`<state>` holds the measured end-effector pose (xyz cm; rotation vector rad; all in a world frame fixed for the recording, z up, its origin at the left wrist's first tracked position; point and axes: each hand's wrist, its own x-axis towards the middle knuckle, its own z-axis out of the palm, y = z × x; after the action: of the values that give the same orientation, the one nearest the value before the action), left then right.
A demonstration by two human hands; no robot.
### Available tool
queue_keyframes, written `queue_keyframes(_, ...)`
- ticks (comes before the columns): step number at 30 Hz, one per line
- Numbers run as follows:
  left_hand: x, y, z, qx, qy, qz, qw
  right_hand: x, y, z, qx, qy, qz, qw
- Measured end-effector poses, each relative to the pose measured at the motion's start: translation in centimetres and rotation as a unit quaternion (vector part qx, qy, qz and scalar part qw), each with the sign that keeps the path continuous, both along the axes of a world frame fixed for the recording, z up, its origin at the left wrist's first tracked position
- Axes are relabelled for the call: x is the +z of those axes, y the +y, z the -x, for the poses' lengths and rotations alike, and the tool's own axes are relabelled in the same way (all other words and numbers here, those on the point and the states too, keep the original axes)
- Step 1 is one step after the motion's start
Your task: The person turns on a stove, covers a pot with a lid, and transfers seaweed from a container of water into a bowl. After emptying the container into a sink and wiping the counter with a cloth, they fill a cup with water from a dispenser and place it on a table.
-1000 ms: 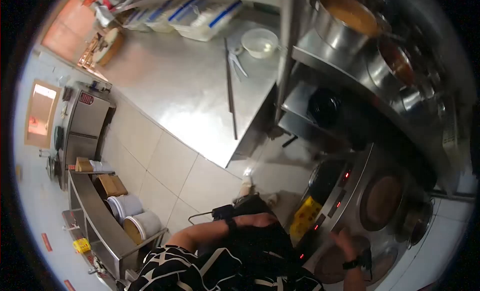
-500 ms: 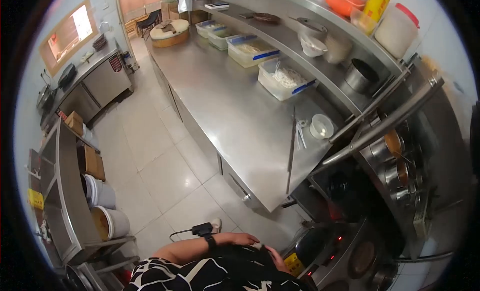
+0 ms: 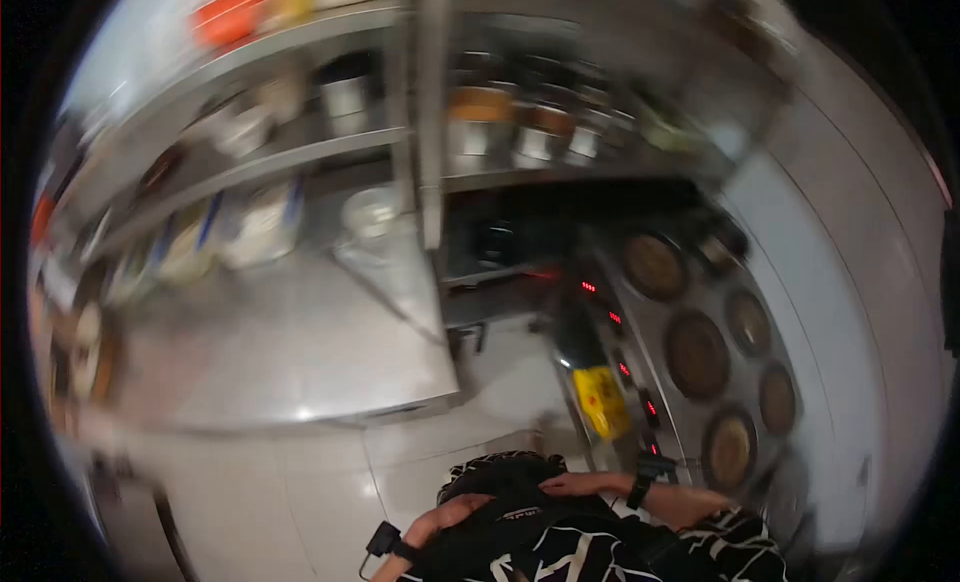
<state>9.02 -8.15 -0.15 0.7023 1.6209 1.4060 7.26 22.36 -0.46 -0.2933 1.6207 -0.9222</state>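
Both hands rest low against the black apron (image 3: 520, 510) at my front. My left hand (image 3: 466, 507) lies on its left side, fingers stretched inward over the cloth. On the other side my right hand (image 3: 575, 484) lies flat on the apron, its fingers pointing toward the left hand. A gap of dark fabric separates them, and I see nothing held in either. Each wrist wears a dark strap with a small black device. Closest to my right hand is a yellow-labelled object (image 3: 600, 402) beside the cooker. The view is smeared by motion, so fine finger detail is lost.
A steel counter (image 3: 270, 357) stands ahead to the left, with a white bowl (image 3: 370, 214) and food tubs (image 3: 262, 222) at its back. To the right is a cooker (image 3: 640, 357) with several round plates and red displays. Metal pots (image 3: 475, 132) stand on a shelf behind.
My view has swung to the right, bringing the cooker into the middle right and moving the counter left. My hands have come apart and now lie separately on the apron.
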Motion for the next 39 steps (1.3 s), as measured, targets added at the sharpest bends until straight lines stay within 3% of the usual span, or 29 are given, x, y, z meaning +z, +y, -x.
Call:
queue_keyframes(1, 0.8, 0.6, 0.8, -0.031, -0.009, 0.042, 0.999, 0.0, 0.6, -1.5, -0.058, 0.002, -0.005, 0.998)
queue_keyframes(2, -2.0, 1.3, 1.0, -0.039, 0.004, 0.028, 0.999, -0.6, 1.6, -2.6, -0.058, 0.006, -0.008, 0.998)
queue_keyframes(3, -1.4, 2.3, 1.6, -0.080, 0.004, 0.026, 0.996, -0.7, 2.3, -3.7, -0.052, 0.011, -0.008, 0.999)
queue_keyframes(4, 0.4, 3.7, 2.1, -0.097, 0.011, 0.050, 0.994, 1.5, 2.6, -4.9, -0.092, 0.026, -0.014, 0.995)
queue_keyframes(6, 3.4, 6.1, 2.6, -0.128, 0.025, 0.076, 0.989, 0.7, 4.3, -7.5, -0.117, 0.075, 0.001, 0.990)
queue_keyframes(7, 4.8, 7.1, 2.6, -0.100, 0.030, 0.068, 0.992, 0.9, 4.8, -8.4, -0.114, 0.123, 0.014, 0.986)
queue_keyframes(11, 7.3, 11.6, 0.0, -0.064, 0.008, 0.050, 0.997, -0.7, 9.6, -12.5, -0.186, 0.105, -0.035, 0.976)
queue_keyframes(12, 7.8, 12.8, -1.2, -0.082, 0.013, 0.054, 0.995, -0.7, 10.8, -14.2, -0.178, 0.203, -0.161, 0.949)
queue_keyframes(13, 8.5, 14.2, -2.6, -0.089, -0.021, 0.061, 0.994, -0.3, 11.8, -15.7, -0.202, 0.202, -0.163, 0.944)
queue_keyframes(15, 7.4, 17.9, -5.5, -0.140, -0.051, 0.075, 0.986, -0.4, 14.3, -19.1, -0.222, 0.397, -0.242, 0.857)
queue_keyframes(19, 1.7, 23.5, -13.1, -0.245, -0.012, 0.127, 0.961, -2.1, 18.3, -27.2, -0.363, 0.286, -0.189, 0.866)
queue_keyframes(23, 2.4, 28.7, -18.9, -0.279, -0.074, 0.160, 0.944, -5.1, 21.4, -36.0, -0.421, 0.294, -0.230, 0.827)
queue_keyframes(25, 1.3, 30.2, -21.0, -0.280, -0.145, 0.133, 0.940, -5.9, 21.5, -40.9, -0.471, 0.317, -0.296, 0.768)
queue_keyframes(29, 4.5, 36.0, -23.0, -0.410, -0.063, 0.154, 0.897, -6.6, 21.7, -47.9, -0.516, 0.306, -0.308, 0.738)
queue_keyframes(32, 6.8, 39.1, -25.4, -0.476, -0.007, 0.169, 0.863, -6.5, 20.1, -52.8, -0.622, 0.270, -0.307, 0.667)
queue_keyframes(33, 7.0, 39.6, -26.1, -0.502, 0.031, 0.162, 0.849, -6.8, 19.9, -54.3, -0.622, 0.267, -0.313, 0.667)
queue_keyframes(34, 5.3, 40.0, -26.2, -0.471, 0.007, 0.200, 0.859, -7.4, 19.2, -55.7, -0.620, 0.262, -0.319, 0.668)
queue_keyframes(37, 4.1, 42.6, -27.0, -0.557, 0.255, 0.038, 0.790, -9.8, 17.9, -59.1, -0.714, 0.201, -0.344, 0.577)
queue_keyframes(39, 4.3, 43.5, -28.5, -0.587, 0.282, 0.041, 0.758, -9.6, 15.2, -62.7, -0.669, 0.239, -0.417, 0.568)
